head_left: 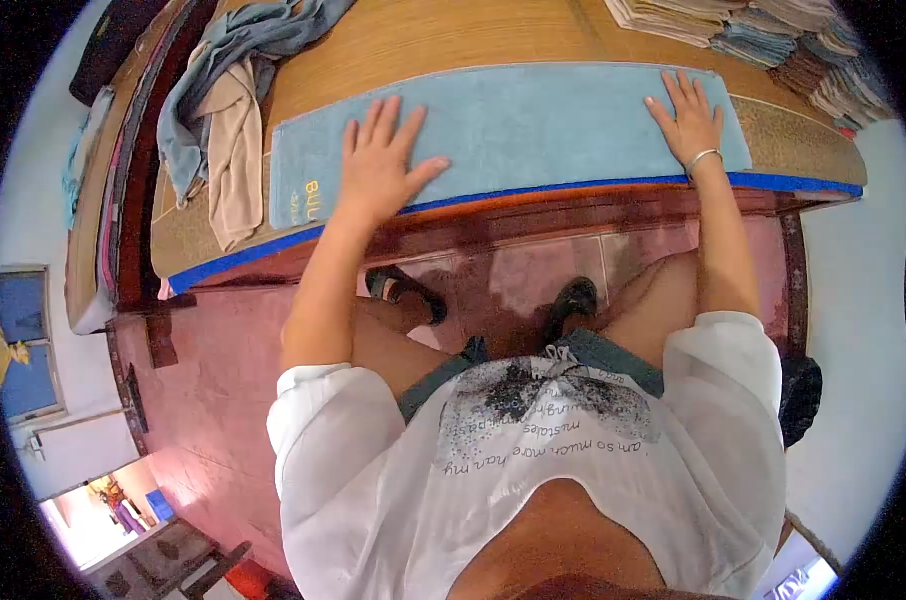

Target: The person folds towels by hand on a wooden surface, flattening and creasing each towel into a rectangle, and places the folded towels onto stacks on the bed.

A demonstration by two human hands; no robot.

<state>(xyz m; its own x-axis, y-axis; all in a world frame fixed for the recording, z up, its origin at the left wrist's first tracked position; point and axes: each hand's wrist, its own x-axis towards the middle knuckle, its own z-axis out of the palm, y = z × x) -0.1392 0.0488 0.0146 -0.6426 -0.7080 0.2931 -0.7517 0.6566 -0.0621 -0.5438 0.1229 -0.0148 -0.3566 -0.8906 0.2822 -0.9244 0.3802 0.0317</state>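
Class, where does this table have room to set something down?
Bare wood lies beyond the blue towel, between the crumpled cloths and the stacks; a smaller patch borders the towel's right end. Crowded: the left end and far right corner. The left hand and right hand rest on the towel.

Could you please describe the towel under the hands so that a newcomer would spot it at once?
Find the wood-topped table with a bright blue edge strip. Along that edge, under the left hand and right hand, lies a long light-blue towel. Unlike the rumpled blue-grey cloth and beige cloth to its left, it is spread smooth, with yellow lettering near its left end.
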